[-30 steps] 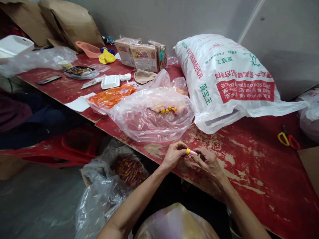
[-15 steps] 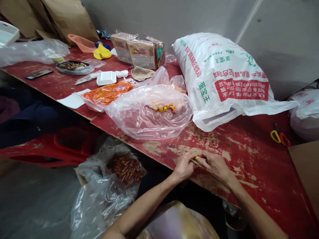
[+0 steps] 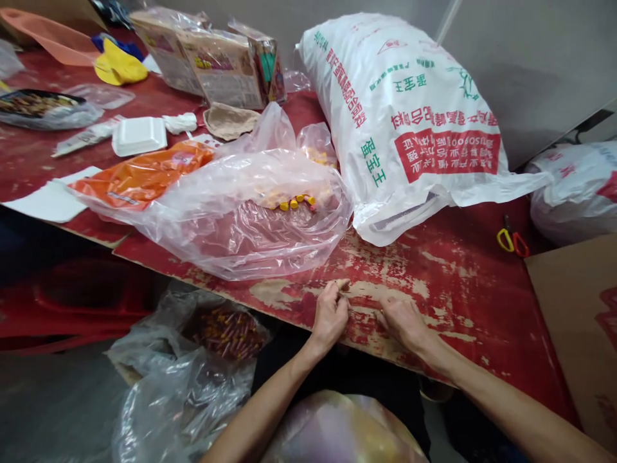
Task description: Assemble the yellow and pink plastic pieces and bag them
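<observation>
My left hand (image 3: pixel 331 314) is closed just above the near edge of the red table (image 3: pixel 482 283), its index finger pointing up and right. If it holds anything, the fingers hide it. To its right, my right hand (image 3: pixel 403 323) is curled with fingertips down near the worn tabletop; what it pinches, if anything, I cannot make out. A gap separates the two hands. Beyond them lies a clear plastic bag (image 3: pixel 231 238), with small yellow-capped pieces (image 3: pixel 296 203) showing in its opening.
A big white printed sack (image 3: pixel 409 109) stands behind. Scissors (image 3: pixel 513 239) and a cardboard box (image 3: pixel 578 315) are at right. Below the table's left edge, a plastic-lined box holds many small reddish sticks (image 3: pixel 229 331). An orange bag (image 3: pixel 144 173) and white foam box (image 3: pixel 139 136) lie left.
The hands were together on a small yellow-ended piece; now they are apart and that piece is no longer visible. The camera view has shifted, moving the table items leftward.
</observation>
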`<state>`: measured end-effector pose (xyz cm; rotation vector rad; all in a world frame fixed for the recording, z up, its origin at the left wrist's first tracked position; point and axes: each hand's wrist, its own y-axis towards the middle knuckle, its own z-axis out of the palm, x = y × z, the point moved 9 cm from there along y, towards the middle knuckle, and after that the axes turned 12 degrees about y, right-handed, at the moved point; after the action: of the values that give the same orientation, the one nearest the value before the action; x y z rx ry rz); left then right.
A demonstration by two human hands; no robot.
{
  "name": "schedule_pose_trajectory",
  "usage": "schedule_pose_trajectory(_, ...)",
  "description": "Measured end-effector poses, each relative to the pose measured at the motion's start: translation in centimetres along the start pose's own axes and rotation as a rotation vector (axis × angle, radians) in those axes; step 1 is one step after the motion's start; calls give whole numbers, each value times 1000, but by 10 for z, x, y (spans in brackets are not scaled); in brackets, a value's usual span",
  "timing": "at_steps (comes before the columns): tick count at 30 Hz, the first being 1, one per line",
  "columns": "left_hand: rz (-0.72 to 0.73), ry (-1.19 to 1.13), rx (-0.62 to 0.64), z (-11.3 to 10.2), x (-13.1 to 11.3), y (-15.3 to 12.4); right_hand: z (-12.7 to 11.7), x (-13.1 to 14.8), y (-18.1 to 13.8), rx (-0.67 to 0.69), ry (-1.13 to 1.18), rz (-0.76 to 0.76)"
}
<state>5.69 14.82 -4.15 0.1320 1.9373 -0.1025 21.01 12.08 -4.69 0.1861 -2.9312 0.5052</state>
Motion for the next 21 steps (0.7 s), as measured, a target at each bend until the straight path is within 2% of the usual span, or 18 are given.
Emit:
schedule_pose_trajectory(2, 88, 68, 20, 6, -10, -3, -4, -1, 0, -27, 58, -1)
schedule_pose_trajectory(4, 210, 139, 96, 15, -21, -12, -8, 6, -2, -78, 209, -63)
schedule_pose_trajectory(7, 346, 185, 232, 20, -30, -32, -11, 34, -9, -154, 650, -197)
schedule_pose_trajectory(9, 346, 181, 251, 7, -30, -42, -8, 52, -13, -125, 942, -231)
schedule_pose_trajectory(11, 264, 199, 193, -21, -24, -49, -4, 64, -10, -50, 1071, -244)
schedule_pose_trajectory(13, 134, 246, 94, -61, -10, -59, -17, 57, 3, -100, 994, -275)
schedule_pose_trajectory(15, -9, 319, -18, -108, 12, -73, -48, 27, 26, -357, 776, -286)
schedule_pose_trajectory(17, -119, 412, -120, -152, 36, -91, -82, -15, 52, -650, 514, -214)
schedule_pose_trajectory(19, -183, 533, -240, -192, 56, -107, -99, -49, 87, -742, 275, -118)
schedule_pose_trajectory(21, -187, 652, -373, -218, 63, -114, -103, -67, 125, -678, 113, -80)
